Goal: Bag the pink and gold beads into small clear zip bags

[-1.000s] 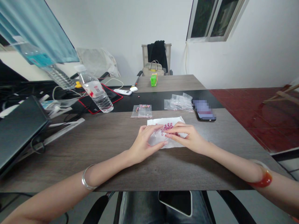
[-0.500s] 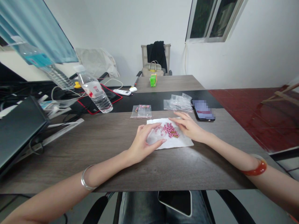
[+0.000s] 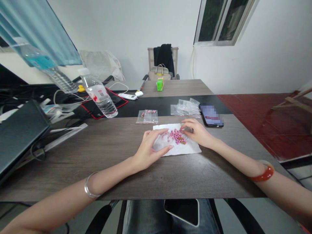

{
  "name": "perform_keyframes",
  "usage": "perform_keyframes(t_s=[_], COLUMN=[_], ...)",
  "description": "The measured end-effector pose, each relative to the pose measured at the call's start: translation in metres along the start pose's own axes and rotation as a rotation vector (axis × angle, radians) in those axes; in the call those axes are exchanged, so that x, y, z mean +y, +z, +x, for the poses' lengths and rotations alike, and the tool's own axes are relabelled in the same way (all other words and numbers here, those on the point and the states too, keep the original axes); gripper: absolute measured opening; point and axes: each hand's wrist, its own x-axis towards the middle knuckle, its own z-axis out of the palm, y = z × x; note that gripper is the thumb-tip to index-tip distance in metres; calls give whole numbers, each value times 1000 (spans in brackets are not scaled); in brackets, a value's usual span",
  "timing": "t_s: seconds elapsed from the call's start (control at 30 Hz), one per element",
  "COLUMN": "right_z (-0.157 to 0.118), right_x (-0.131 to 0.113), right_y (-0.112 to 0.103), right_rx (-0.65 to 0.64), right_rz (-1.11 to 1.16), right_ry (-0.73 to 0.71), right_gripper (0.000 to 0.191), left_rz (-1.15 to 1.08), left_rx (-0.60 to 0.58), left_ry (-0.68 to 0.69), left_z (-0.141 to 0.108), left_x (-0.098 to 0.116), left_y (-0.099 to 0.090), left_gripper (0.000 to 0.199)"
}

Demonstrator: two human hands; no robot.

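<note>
A white paper sheet point(image 3: 187, 150) lies on the table with a cluster of pink beads point(image 3: 175, 136) in its middle. Among the beads sit a few brownish-gold pieces point(image 3: 181, 142). My left hand point(image 3: 150, 148) rests at the sheet's left side, thumb and fingers wide apart around what looks like a small clear bag point(image 3: 166, 137) with some pink in it. My right hand point(image 3: 196, 131) is at the right edge of the bead cluster, its thumb and index fingertips brought together there. Whatever is between those fingertips is too small to make out.
Beyond the sheet are small clear bags with beads point(image 3: 147, 117), a pile of clear bags point(image 3: 186, 107) and a phone point(image 3: 211, 115). A water bottle point(image 3: 99, 97) and a dark laptop-like device point(image 3: 23, 139) stand left. Another phone point(image 3: 182, 211) lies on my lap.
My right hand's fingers have curled and drawn together at the beads, where they were stretched out before. My left hand has stayed in place.
</note>
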Motion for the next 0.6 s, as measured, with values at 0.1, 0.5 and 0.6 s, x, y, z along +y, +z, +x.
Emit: perform_keyframes(t_s=[0.1,0.5,0.6], right_z=[0,2,-2], right_x=[1,-41,-59], right_y=[2,-9,-11], right_rx=[15,264,271], right_rz=[16,172,214], right_ry=[29,-99,-212], right_gripper=[8,4,6], left_rz=[0,25,43], left_rx=[5,-32,-58], left_ry=[-5,14,34], left_z=[0,0,0], left_x=[0,-1,-3], left_y=[1,1,2], left_gripper=[43,45,47])
